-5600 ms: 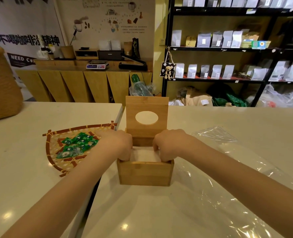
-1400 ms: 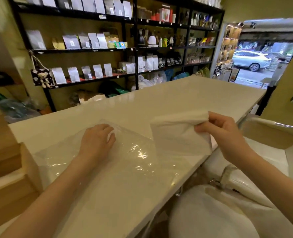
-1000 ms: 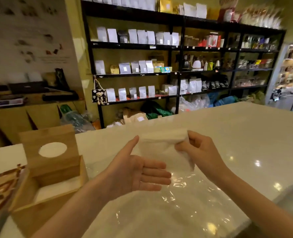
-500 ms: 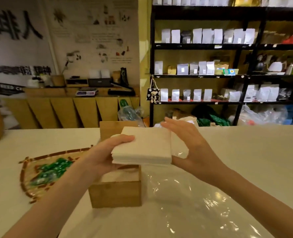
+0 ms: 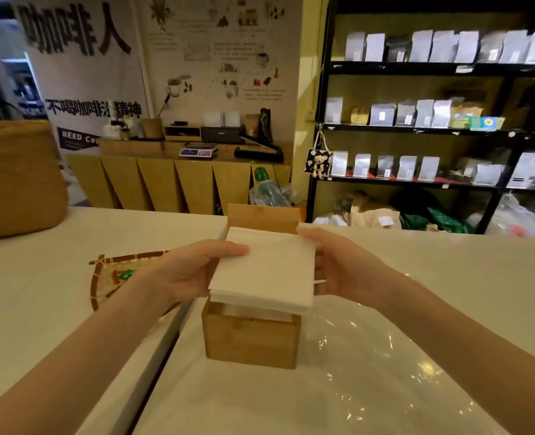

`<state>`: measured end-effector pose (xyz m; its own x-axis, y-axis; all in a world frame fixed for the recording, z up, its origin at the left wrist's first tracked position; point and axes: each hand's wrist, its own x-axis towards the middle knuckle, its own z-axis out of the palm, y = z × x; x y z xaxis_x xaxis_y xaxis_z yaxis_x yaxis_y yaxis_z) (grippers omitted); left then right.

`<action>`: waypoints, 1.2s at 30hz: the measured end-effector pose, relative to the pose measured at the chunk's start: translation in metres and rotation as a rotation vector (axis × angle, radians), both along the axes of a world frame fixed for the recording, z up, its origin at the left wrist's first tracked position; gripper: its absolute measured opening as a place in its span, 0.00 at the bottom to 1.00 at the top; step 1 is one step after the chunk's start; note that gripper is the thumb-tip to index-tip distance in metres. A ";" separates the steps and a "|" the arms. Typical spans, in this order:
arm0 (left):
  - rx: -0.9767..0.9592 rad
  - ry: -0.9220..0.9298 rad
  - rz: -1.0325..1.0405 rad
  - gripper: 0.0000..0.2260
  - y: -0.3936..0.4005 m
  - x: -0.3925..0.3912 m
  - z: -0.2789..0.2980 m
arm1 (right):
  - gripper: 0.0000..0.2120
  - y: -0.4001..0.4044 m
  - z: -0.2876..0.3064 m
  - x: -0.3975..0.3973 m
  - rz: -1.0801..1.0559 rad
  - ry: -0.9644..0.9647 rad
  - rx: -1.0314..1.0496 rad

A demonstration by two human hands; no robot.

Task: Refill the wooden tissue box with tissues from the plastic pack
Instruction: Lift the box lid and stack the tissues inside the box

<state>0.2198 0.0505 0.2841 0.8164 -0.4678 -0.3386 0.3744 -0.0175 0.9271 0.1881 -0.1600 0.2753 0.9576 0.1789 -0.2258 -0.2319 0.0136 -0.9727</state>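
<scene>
A flat stack of white tissues [image 5: 267, 270] hovers just above the open wooden tissue box [image 5: 251, 342]. My left hand [image 5: 194, 271] grips the stack's left edge, thumb on top. My right hand [image 5: 343, 268] holds its right edge. The box's hinged lid [image 5: 263, 217] stands upright behind the stack. White tissues lie inside the box under the stack. The clear plastic pack [image 5: 376, 368] lies flattened on the counter, to the right of the box and in front of it.
A woven tray [image 5: 109, 271] with green sweets sits left of the box on the white counter [image 5: 40, 277]. A large woven basket [image 5: 15, 177] stands at far left. A seam between two counter slabs runs down past the box's left side. Black shelves with pouches [image 5: 416, 114] line the back.
Both hands carried the tissue stack from the plastic pack over to the box. In the last half second it has come to sit squarely above the box opening.
</scene>
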 end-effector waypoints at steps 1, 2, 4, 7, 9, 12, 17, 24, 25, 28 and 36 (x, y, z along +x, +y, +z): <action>0.016 0.006 0.004 0.18 0.000 0.003 -0.001 | 0.12 0.000 -0.001 0.002 0.002 -0.043 -0.089; 0.045 -0.002 0.006 0.15 0.001 0.005 -0.003 | 0.09 0.000 -0.003 0.006 0.003 -0.072 -0.168; 0.137 -0.044 0.017 0.10 0.001 0.010 -0.004 | 0.07 0.001 -0.008 0.011 -0.008 -0.099 -0.269; 0.305 -0.172 0.054 0.12 0.002 0.014 -0.005 | 0.05 0.004 -0.011 0.015 -0.044 -0.144 -0.317; 0.435 -0.293 0.094 0.10 0.001 0.012 -0.004 | 0.06 0.007 -0.012 0.016 -0.077 -0.193 -0.343; 0.605 -0.451 0.148 0.11 0.001 0.017 -0.007 | 0.08 0.010 -0.017 0.017 -0.144 -0.316 -0.481; 0.684 -0.465 0.132 0.05 0.004 0.022 -0.009 | 0.04 0.017 -0.020 0.019 -0.181 -0.386 -0.612; 0.853 -0.535 0.043 0.09 0.003 0.023 -0.014 | 0.10 0.029 -0.016 0.016 -0.117 -0.515 -1.019; 0.884 -0.564 0.025 0.09 0.002 0.022 -0.014 | 0.11 0.032 -0.017 0.015 -0.128 -0.556 -1.117; 0.959 -0.651 -0.013 0.09 -0.001 0.023 -0.015 | 0.11 0.038 -0.018 0.011 -0.125 -0.621 -1.276; 1.341 -0.804 -0.138 0.07 -0.010 0.027 -0.024 | 0.09 0.054 -0.025 0.005 -0.065 -0.604 -1.555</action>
<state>0.2468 0.0407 0.2605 0.9585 -0.2774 -0.0666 -0.2646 -0.9516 0.1561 0.1934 -0.1061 0.2502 0.9637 0.1133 0.2417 0.1195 -0.9928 -0.0110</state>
